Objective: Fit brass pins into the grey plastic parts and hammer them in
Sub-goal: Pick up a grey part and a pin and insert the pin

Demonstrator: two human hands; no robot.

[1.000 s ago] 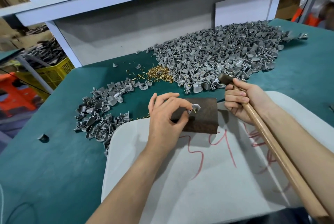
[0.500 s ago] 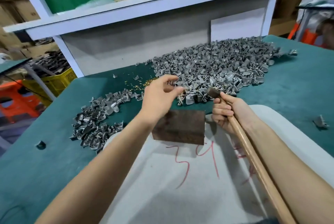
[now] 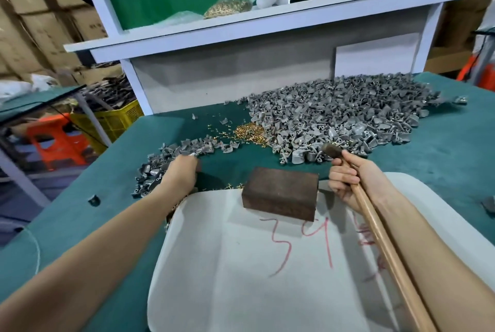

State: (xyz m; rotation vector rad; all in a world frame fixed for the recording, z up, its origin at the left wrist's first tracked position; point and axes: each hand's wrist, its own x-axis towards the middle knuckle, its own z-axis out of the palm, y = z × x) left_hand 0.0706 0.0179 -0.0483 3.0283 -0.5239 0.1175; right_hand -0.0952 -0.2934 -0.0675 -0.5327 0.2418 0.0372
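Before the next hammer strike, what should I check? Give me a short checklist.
1. Grey part seated on the brown block: not ok, its top is bare.
2. Right hand gripping the hammer: ok.
3. Left hand holding a part: cannot tell, fingers hidden at the small pile of grey parts.
4. Brass pins available on the table: ok.
5. Left hand away from the block: ok.

I see orange stool [image 3: 57,141] and yellow crate [image 3: 120,120] at left edge, cardboard boxes [image 3: 40,10] upper left, white shelf [image 3: 267,23] top centre.
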